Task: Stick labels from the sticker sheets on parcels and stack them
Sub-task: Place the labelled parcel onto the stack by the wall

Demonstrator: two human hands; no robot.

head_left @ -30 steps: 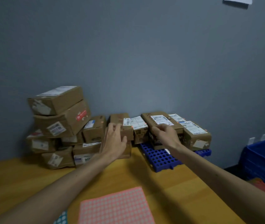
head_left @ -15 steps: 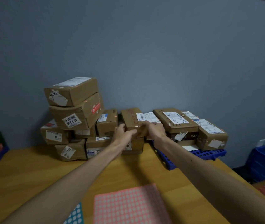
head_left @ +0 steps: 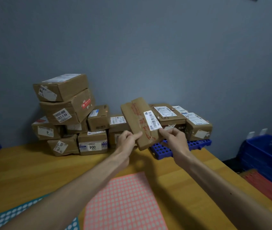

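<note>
1. Where it is held up between both hands, the flat parcel [head_left: 137,123] is tilted so that its broad face is turned toward the wearer. This is judged to offer bare cardboard for a sticker, a white shipping label [head_left: 152,120] being already fixed just beyond the right thumb.
2. Left hand [head_left: 127,138]: fingers are curled. The parcel's near left edge is pinched between the thumb on top and the fingers beneath.
3. Right hand [head_left: 173,138]: fingers are curled likewise, and the near right corner is pinched, with the thumb laid on the face. The load is thus shared and the parcel is steadied at two points.
4. Pink sticker sheet [head_left: 123,201]: laid flat on the table [head_left: 24,171], nearer the wearer than both hands and between the forearms. It is judged to be kept there for easy reach.
5. Teal sticker sheet [head_left: 7,219]: seen only in part, beneath and outside the left forearm.
6. Stacked parcels [head_left: 62,113]: piled beyond and to the left of the left hand, against the wall [head_left: 148,47]. Support from the wall is judged to be the reason.
7. Further parcels [head_left: 196,128]: set on a blue perforated tray [head_left: 165,149] just beyond the right hand. Whether these are finished or waiting cannot be told.
</note>
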